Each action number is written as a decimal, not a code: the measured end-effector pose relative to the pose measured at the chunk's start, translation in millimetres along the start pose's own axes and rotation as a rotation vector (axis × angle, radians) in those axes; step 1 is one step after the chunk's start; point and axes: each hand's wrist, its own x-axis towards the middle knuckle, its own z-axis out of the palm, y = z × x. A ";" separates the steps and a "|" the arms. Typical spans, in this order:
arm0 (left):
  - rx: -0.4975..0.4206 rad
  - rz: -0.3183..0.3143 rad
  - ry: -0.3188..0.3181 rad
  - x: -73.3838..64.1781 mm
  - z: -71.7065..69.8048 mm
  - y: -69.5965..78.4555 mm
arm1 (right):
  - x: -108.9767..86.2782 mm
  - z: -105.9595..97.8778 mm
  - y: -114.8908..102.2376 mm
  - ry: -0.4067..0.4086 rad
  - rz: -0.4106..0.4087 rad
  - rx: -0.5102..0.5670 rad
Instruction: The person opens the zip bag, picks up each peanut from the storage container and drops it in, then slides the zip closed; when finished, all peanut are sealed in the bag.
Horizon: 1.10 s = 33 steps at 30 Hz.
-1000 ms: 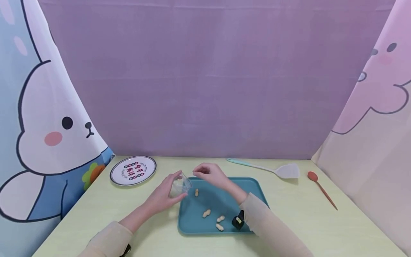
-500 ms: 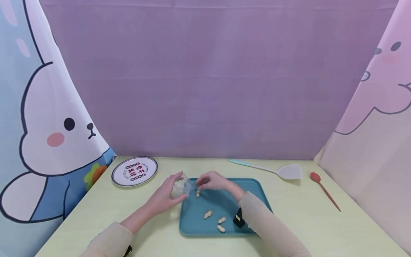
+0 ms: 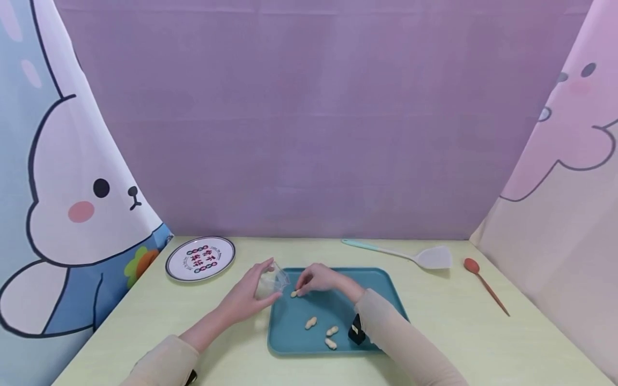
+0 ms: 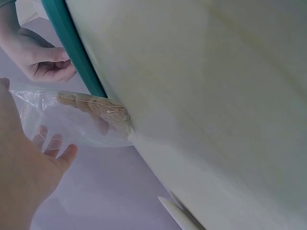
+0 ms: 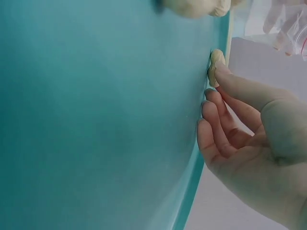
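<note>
My left hand (image 3: 245, 296) grips a clear plastic zip bag (image 3: 268, 284), its mouth tilted toward the right over the tray's left edge. Several peanuts (image 4: 98, 108) lie inside the bag in the left wrist view. Between thumb and fingers of my right hand (image 3: 319, 278) is a peanut (image 5: 217, 62), low over the teal tray (image 3: 357, 300) close to the bag's mouth. Nearer the tray's front lie three more peanuts, one at the left (image 3: 311, 323), another to its right (image 3: 332, 331) and the last below that one (image 3: 330, 343).
A white plate (image 3: 200, 259) with red lettering stands at the back left of the table (image 3: 232, 354). Behind the tray, toward the right, lies a spatula (image 3: 432, 258) with a pale green handle. A red-headed wooden spoon (image 3: 487, 287) is at far right.
My right hand has come down from beside the bag's mouth to the tray and taken hold of the peanut there, which has turned sideways. The left hand and the bag stay in place.
</note>
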 end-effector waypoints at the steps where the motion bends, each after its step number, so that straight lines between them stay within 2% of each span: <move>1: -0.001 -0.001 0.001 -0.5 -0.4 0.0 | -0.2 0.3 -0.4 -0.001 0.002 -0.004; 6: -0.013 -0.006 -0.008 -1.5 -1.1 1.3 | -2.7 0.0 0.8 0.009 0.006 0.005; 12: -0.010 -0.014 -0.018 -1.7 -1.0 2.4 | -9.9 -7.5 6.5 0.039 -0.024 0.058; 25: -0.011 -0.009 -0.009 1.7 -0.6 0.1 | -30.2 -35.5 -4.5 0.223 -0.119 0.123; 27: -0.010 -0.005 -0.010 1.8 -0.5 0.3 | -34.6 -38.1 -13.4 0.237 -0.145 0.149; 33: -0.020 -0.005 -0.012 -0.7 -0.5 1.4 | -54.6 -40.6 -66.0 0.293 -0.203 0.173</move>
